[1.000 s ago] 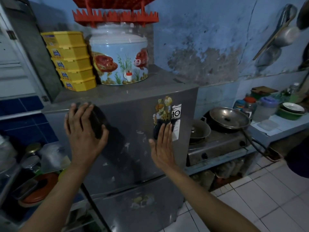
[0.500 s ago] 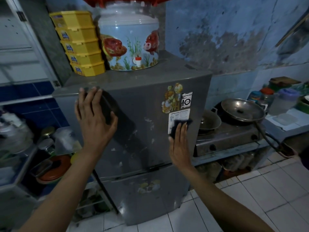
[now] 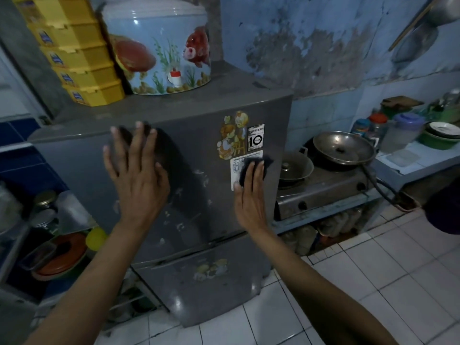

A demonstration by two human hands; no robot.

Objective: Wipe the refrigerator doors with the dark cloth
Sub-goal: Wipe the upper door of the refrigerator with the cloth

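Note:
A grey two-door refrigerator stands in front of me, its upper door carrying cartoon stickers and a white label, its lower door below the seam. My left hand lies flat on the upper door's left part, fingers spread, holding nothing. My right hand presses the dark cloth against the white label near the door's right edge. Only the cloth's top edge shows past my fingertips.
On top of the refrigerator sit a fish-patterned container and stacked yellow boxes. Close to its right stands a gas stove with pans. A shelf with jars and dishes is at left. White floor tiles lie below.
My right hand has slid the cloth to the right, from under the stickers onto the white label. My left hand has stayed flat on the door. The view has tilted down.

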